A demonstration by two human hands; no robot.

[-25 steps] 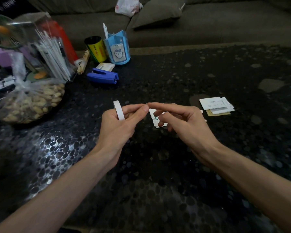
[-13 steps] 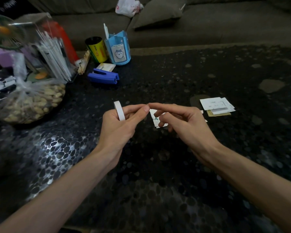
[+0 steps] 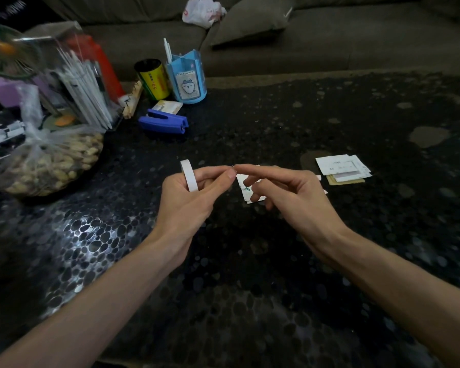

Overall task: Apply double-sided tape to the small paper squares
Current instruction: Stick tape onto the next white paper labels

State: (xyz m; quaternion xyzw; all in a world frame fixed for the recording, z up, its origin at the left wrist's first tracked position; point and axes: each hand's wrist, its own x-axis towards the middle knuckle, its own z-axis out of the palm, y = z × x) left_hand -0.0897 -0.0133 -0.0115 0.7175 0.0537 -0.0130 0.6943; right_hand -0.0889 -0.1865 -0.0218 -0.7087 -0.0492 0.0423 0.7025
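Dark pebble-patterned worktop [image 3: 250, 301], grey sofa [image 3: 329, 43] behind. Left hand [image 3: 189, 205] raised above worktop centre, grip clamped on white tape roll [image 3: 188, 179]; roll upright among curled fingers, thumb and forefinger tips together. Right hand [image 3: 290, 197] just beside, forefinger tip touching left thumb tip; whether its grip pinches tape end, cannot tell, too small. Few small paper squares [image 3: 246, 191] flat on worktop, partly hidden behind right hand. Second paper stack [image 3: 340, 167] further right, well apart. Blue stapler [image 3: 164, 124], blue pen holder [image 3: 187, 81], bag of peanuts [image 3: 51, 166] far left.
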